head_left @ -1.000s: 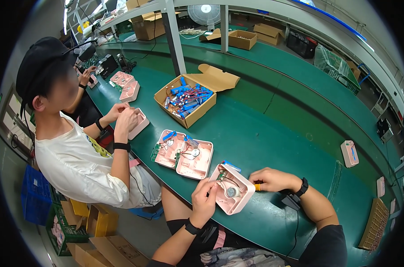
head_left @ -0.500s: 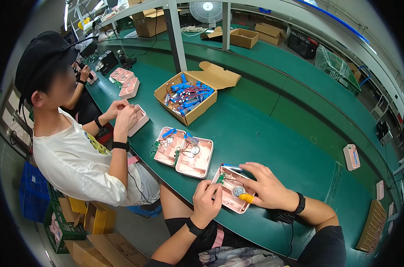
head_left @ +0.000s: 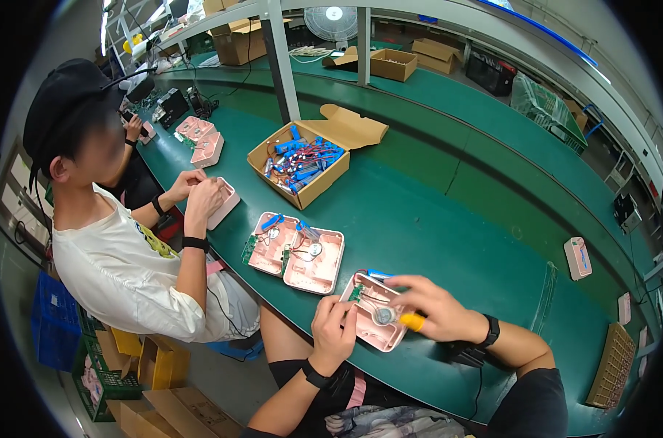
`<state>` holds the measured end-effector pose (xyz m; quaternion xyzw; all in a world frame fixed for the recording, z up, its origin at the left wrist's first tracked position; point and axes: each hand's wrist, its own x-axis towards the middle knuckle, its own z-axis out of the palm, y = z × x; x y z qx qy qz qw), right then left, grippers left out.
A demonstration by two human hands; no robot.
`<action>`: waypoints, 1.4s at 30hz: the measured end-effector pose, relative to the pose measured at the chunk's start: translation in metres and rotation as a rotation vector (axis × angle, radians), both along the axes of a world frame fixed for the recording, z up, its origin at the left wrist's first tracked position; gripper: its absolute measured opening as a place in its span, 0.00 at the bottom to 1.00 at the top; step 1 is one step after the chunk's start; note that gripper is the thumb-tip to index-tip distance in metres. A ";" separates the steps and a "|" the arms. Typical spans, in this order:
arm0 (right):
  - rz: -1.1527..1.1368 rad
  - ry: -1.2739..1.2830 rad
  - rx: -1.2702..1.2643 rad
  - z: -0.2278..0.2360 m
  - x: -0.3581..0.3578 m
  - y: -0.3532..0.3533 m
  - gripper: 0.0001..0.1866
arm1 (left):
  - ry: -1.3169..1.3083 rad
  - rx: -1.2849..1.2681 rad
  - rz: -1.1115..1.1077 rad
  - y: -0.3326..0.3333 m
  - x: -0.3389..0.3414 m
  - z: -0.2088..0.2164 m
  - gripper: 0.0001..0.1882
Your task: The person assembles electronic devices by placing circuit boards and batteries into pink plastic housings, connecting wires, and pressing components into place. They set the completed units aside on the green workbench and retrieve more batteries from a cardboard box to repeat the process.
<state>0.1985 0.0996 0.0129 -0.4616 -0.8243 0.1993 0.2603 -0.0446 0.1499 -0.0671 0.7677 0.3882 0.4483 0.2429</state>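
Near edge of the green desk (head_left: 448,219): the left hand (head_left: 335,332) pinches the near-left rim of the pink housing (head_left: 375,321), steadying it. The right hand (head_left: 437,314), a yellow cot on one fingertip, presses its fingers onto the round part inside, apparently seating it. Next calls for routing the wires carefully. Farther left, two more pink housings (head_left: 296,252); beyond, a cardboard box (head_left: 306,164) of blue parts.

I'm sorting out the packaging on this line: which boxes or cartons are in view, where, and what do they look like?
Open brown carton: mid-table, flaps up, full of blue cells with red wires.
Brown carton: far left, closed.
Brown carton: far bench, near the fan, open.
Flattened cardboard: on the floor, lower left.
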 end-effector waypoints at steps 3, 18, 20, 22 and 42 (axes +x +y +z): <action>-0.199 0.761 -0.275 -0.023 0.016 0.017 0.17 | -0.169 -0.230 -0.022 0.000 0.000 0.004 0.06; 0.052 0.295 -0.572 -0.049 0.023 0.022 0.11 | -0.189 -0.148 -0.023 0.006 -0.006 -0.003 0.06; 0.090 0.239 -0.476 -0.044 0.026 0.025 0.11 | -0.189 -0.139 -0.020 0.006 -0.007 -0.005 0.06; 0.171 0.060 -0.479 -0.045 0.038 0.026 0.12 | -0.173 -0.154 -0.045 0.005 -0.004 -0.004 0.06; -0.203 -0.053 -0.211 -0.006 0.040 0.030 0.18 | 0.118 0.091 -0.153 0.001 0.005 0.002 0.04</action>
